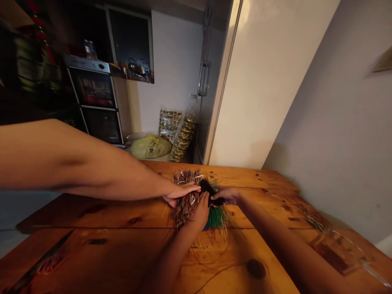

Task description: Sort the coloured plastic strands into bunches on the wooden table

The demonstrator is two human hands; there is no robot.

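A bundle of reddish-brown and white strands (185, 206) lies on the wooden table (122, 245), beside a green bundle (217, 217) with pale ends. Between them is a bunch of black strands (207, 188). My left hand (200, 212) rests against the brown bundle, its fingers together at the black bunch. From the right, my right hand (227, 195) grips the black bunch between thumb and fingers. Another person's hand (183, 192), reaching in from the left, presses on top of the brown bundle.
Loose strands (312, 218) lie at the table's right side, near a blurred clear object (352, 249). A dark strip with reddish strands (50, 261) is at the front left. Beyond the table are a yellow bag (150, 147), patterned rolls (183, 136) and a cabinet (98, 98).
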